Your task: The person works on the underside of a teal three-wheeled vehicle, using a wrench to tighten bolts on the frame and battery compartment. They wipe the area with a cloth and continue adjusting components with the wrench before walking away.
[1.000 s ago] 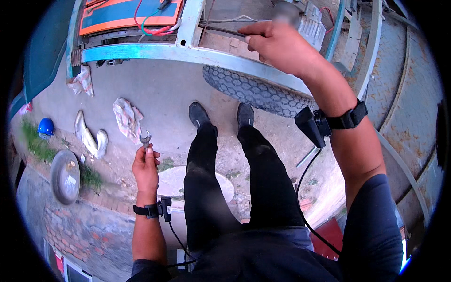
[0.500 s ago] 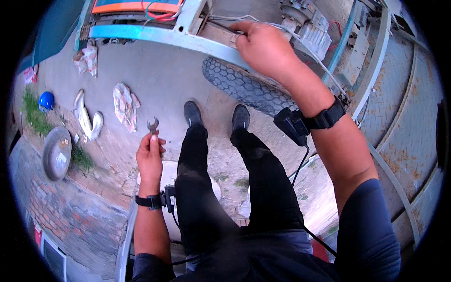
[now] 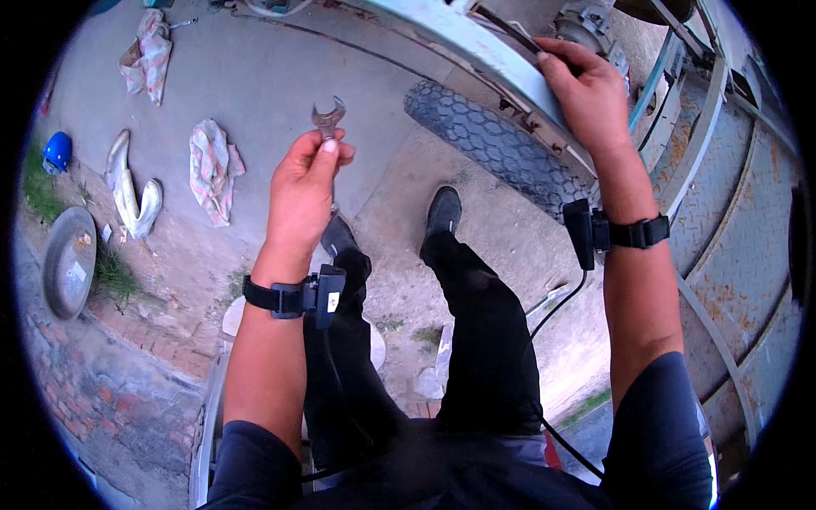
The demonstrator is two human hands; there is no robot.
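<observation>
My left hand grips a steel open-end wrench, jaw upward, over the concrete ground between me and the metal frame. My right hand is up at the pale blue-grey frame rail, its fingers closed on a thin dark cable or strip running along that rail; the grip point is partly hidden by the fingers. A motor-like metal housing sits just beyond this hand. Below the rail is a large treaded tyre.
Rusty metal plating fills the right side. On the ground at left lie two crumpled cloth sacks, white boot-like items, a blue helmet and a metal basin, near a weathered brick surface.
My left hand has risen with the wrench toward the frame. My right hand has shifted along the rail. The view has moved, so the coloured panel and wires at top left have left it.
</observation>
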